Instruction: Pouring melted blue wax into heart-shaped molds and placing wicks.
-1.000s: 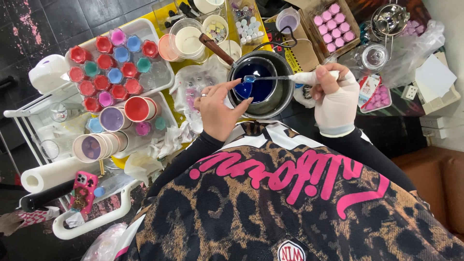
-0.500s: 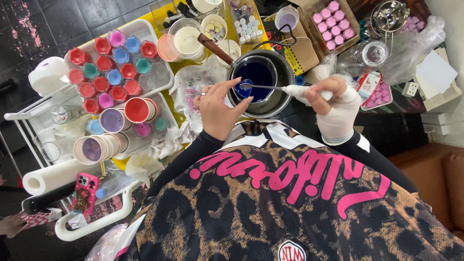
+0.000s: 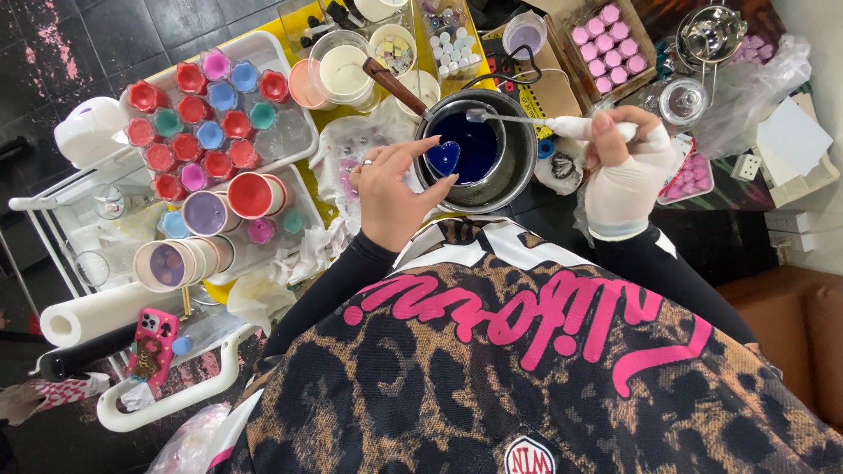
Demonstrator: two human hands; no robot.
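A metal pot (image 3: 523,167) holds an inner pan of dark blue liquid (image 3: 479,145) with a wooden handle (image 3: 392,86). My left hand (image 3: 391,189), bare and with a ring, is at the pot's left rim. Its thumb and fingertips pinch a small blue heart-shaped piece (image 3: 443,158) over the liquid. My right hand (image 3: 619,167), in a white glove, grips the white wrapped handle of a thin metal spoon (image 3: 518,118). The spoon bowl is above the pot's far rim.
A white tray (image 3: 290,145) at the left carries several small red, blue and pink cups. Larger cups of purple and red wax (image 3: 250,195) stand nearer. There is also a cream-filled cup (image 3: 344,70), a box of pink round pieces (image 3: 606,44), a paper roll (image 3: 88,318) and a pink phone (image 3: 151,345).
My right hand raised the spoon out of the blue liquid and carried it to the pot's far rim. My left hand stayed at the pot with the blue heart piece.
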